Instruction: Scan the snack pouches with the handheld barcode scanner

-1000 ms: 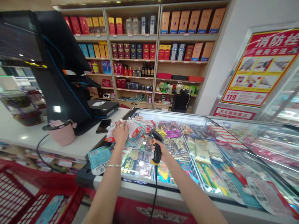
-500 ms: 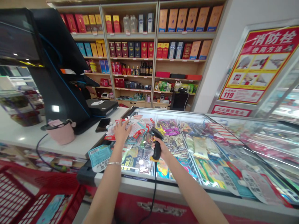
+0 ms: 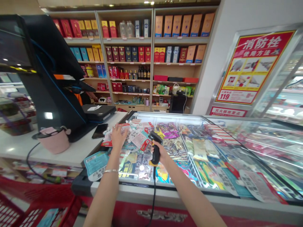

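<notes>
In the head view, the right hand closes round the scanner's grip, above the freezer's glass. The left hand reaches onto the pile of packets on the freezer's left end, fingers apart and slightly curled; I cannot tell whether they pinch a packet. Inside the freezer, purple packs lie behind the scanner, and pale packs right of a wire divider. 2 more packets lie at the near right. A red basket holds a blue pack; a pink pot stands on the counter.
</notes>
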The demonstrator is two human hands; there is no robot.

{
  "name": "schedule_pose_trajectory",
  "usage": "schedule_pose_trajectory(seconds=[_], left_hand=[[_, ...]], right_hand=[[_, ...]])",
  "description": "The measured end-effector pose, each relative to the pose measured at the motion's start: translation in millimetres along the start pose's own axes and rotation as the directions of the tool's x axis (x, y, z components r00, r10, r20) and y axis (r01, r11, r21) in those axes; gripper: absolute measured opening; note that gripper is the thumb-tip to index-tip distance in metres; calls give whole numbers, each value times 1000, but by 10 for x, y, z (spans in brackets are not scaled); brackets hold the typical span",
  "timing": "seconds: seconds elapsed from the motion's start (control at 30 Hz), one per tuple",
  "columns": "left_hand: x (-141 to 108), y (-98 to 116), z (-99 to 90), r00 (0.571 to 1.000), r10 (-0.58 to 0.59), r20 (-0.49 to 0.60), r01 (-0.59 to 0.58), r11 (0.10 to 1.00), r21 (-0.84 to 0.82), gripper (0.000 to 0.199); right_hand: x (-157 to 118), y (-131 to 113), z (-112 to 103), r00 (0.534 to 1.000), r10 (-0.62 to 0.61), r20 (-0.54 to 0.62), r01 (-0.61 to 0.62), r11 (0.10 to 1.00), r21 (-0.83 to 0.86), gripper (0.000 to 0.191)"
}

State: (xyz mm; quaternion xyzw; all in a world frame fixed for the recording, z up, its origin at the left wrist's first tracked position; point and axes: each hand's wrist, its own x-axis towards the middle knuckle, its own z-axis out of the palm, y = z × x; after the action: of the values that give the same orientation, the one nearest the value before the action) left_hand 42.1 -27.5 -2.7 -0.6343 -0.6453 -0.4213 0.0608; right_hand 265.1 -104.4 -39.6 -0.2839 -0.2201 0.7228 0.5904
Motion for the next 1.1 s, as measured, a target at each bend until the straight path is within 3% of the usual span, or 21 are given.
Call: schedule_pose_trajectory(seconds=[0.2, 0.4, 0.57, 0.67, 0.8, 0.97, 1.1], left_hand=[[-22, -23, 53, 997, -11, 75, 2, 992, 124, 43], [-8, -33, 36, 998, -25, 56, 20, 996, 92, 42], [16, 163, -64, 1000, -20, -22, 20, 999, 40, 42], [14, 528, -67, 997, 59, -42, -61, 997, -48, 37], [-123, 1310, 64, 971, 237, 7, -229, 945, -232, 33], [-588, 2386, 353, 899, 433, 62, -361, 816, -451, 28], [-1065, 3050, 588, 814, 564, 140, -399, 718, -571, 25]], right_hand=[[24, 6, -33, 995, 102, -22, -103, 994, -45, 21], [-34, -51, 55, 997, 64, -34, -66, 996, -59, 18], [-268, -396, 5, 992, -70, -103, 67, 997, -35, 11], [-555, -750, -146, 965, -208, -161, 205, 978, -34, 12], [-1085, -1272, -429, 880, -421, -219, 398, 906, -142, 24], [-1838, -1821, -856, 768, -559, -314, 474, 825, -308, 25], [-2344, -2083, -1225, 666, -628, -403, 515, 777, -362, 29]])
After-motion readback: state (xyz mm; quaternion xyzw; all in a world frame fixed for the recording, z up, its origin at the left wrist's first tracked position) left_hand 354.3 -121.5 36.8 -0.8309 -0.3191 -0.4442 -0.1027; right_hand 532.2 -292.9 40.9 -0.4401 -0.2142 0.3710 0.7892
